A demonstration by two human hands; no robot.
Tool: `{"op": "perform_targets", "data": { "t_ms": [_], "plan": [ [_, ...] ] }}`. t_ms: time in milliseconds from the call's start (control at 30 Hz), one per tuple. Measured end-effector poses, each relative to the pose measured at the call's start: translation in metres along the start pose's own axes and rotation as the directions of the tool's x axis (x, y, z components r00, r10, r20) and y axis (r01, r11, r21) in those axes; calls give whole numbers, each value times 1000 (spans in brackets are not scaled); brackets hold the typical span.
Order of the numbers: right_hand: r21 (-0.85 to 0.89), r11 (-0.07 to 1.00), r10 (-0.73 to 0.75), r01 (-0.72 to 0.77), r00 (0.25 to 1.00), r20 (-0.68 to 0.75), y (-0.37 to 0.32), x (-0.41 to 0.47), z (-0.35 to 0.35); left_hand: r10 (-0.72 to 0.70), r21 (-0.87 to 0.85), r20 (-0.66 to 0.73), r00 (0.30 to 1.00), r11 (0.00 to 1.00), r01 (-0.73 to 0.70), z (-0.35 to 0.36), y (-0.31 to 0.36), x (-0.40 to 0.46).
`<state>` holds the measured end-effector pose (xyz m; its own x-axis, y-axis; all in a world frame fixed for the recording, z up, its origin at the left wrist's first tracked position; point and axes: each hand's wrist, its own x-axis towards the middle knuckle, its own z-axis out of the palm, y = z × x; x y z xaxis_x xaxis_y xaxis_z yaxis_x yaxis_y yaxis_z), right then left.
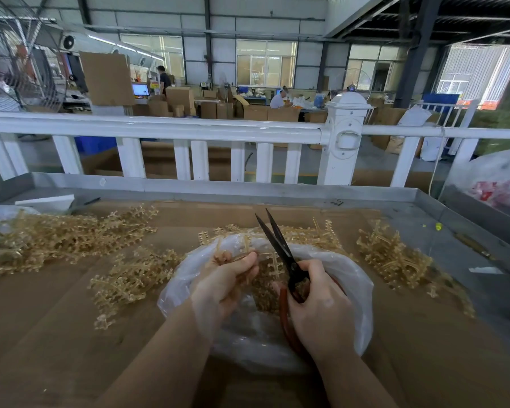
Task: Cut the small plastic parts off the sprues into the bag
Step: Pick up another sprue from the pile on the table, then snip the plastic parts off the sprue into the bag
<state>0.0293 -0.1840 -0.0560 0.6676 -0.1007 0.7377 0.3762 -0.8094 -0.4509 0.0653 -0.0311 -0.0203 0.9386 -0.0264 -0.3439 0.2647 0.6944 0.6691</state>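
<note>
A clear plastic bag (357, 293) lies open on the cardboard-covered table, with amber cut parts (265, 293) inside. My left hand (224, 284) holds a translucent amber sprue (265, 256) over the bag's mouth, thumb pinching it. My right hand (318, 307) grips black scissors (280, 248) by their red handles. The blades are slightly apart, pointing up and away, next to the sprue. Loose sprues lie in piles on the left (65, 237), in front of the bag at the left (130, 278) and on the right (395, 254).
The table (277, 191) has a raised grey metal rim, with a white fence (189, 128) behind it. A large plastic sack (495, 184) stands at the far right. A small yellow item (438, 226) lies on the bare metal at the right.
</note>
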Motion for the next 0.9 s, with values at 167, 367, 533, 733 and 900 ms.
{"op": "perform_targets", "data": {
  "t_ms": [167, 367, 533, 733, 900],
  "plan": [
    [10, 1000, 5, -5, 1000, 18, 1, 0, 1, -15, 140, 73, 997, 990, 4, 1, -6, -1],
    [23, 1000, 12, -13, 1000, 21, 1, 0, 0, -95, 139, 217, 972, 988, 65, -3, -8, -7],
    [14, 1000, 7, -8, 999, 39, 1, 0, -1, -116, 181, 233, 966, 981, 75, -5, -8, -6],
    [7, 1000, 2, -2, 1000, 31, 2, 0, -1, -98, 353, 243, 965, 936, 7, 2, -9, -13],
    [35, 999, -7, 6, 1000, 26, 5, -1, 1, -60, 348, 211, 976, 937, -18, 4, -12, -13]
  ]
}}
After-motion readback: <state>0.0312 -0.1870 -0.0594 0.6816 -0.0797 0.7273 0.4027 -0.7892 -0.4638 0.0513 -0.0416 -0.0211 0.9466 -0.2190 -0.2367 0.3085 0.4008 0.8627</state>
